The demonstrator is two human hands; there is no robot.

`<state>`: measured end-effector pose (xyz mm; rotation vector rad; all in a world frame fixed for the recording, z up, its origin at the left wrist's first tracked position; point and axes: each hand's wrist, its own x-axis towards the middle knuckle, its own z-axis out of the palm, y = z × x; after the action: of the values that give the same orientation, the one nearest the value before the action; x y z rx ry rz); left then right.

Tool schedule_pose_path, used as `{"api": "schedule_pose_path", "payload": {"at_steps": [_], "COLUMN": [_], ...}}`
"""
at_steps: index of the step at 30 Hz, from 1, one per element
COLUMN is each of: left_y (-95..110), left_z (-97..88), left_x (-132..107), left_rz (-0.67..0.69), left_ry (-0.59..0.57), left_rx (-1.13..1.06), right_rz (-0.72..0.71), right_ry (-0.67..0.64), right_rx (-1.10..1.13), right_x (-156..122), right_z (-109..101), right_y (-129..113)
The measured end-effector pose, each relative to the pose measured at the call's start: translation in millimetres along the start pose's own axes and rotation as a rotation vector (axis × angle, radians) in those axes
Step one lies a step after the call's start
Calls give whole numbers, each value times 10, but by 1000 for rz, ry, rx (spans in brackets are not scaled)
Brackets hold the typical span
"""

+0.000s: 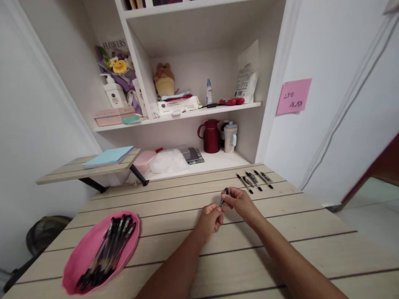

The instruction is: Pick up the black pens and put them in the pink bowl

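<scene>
Over the middle of the table, a small pen (222,202) with a dark end spans the gap between my two hands. My left hand (209,221) is closed, pinching its lower end with thumb and fingers. My right hand (242,202) grips the dark upper end. Fingers hide much of the pen, so whether it is whole or a part I cannot tell. Beyond my right hand, several black-tipped pens and pen parts (254,179) lie in a row on the wood. To the left, a pink tray (69,265) holds a bundle of black pens (114,241).
A small raised stand (59,171) with blue paper (109,157) occupies the table's back left. Behind the table are white shelves (187,114) with a red jug (211,136), a cup (230,138) and a plastic bag (169,161). A pink note (293,96) sticks to the right wall.
</scene>
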<state>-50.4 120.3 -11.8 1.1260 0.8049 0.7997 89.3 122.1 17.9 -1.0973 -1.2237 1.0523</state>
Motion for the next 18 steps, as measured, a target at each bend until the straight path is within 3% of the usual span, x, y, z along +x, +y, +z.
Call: {"api": "schedule_pose_path", "payload": {"at_steps": [13, 18], "left_y": [8, 117], "left_z": [0, 25], "left_x": [-7, -34], "left_rz": [43, 98], "left_ry": [-2, 158], "left_rx": [-17, 29], "right_rz": [68, 103], "right_ry": [8, 82], "right_rx": [40, -239], "right_x": [-17, -122], "right_z": [82, -34], "right_y": [-1, 169]}}
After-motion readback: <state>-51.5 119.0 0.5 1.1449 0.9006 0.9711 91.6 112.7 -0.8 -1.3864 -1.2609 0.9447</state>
